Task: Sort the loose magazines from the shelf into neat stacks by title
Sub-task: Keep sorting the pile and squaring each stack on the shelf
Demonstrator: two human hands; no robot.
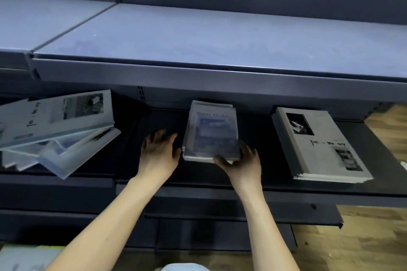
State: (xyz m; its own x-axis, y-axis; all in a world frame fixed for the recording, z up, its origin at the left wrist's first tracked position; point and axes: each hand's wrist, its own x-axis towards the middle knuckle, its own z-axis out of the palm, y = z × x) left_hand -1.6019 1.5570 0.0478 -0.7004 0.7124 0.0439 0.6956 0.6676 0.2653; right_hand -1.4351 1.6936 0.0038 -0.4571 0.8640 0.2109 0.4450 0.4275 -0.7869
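On the dark middle shelf (154, 178) lie three groups of magazines. A small blue-cover stack (211, 132) sits in the centre. My right hand (240, 164) touches its near right corner, thumb along the front edge and fingers up the right side. My left hand (159, 152) hovers just left of that stack with fingers spread, holding nothing. A neat grey stack with a "Time Memory" title (321, 145) lies to the right. A loose, fanned heap of magazines (55, 130) lies at the left, its top one carrying the same grey cover.
A pale grey upper shelf (220, 37) juts out above the magazines, its front lip (198, 79) overhanging them. Lower dark shelves (220, 211) stick out beneath my forearms. Wooden floor (363, 244) shows at the right and bottom.
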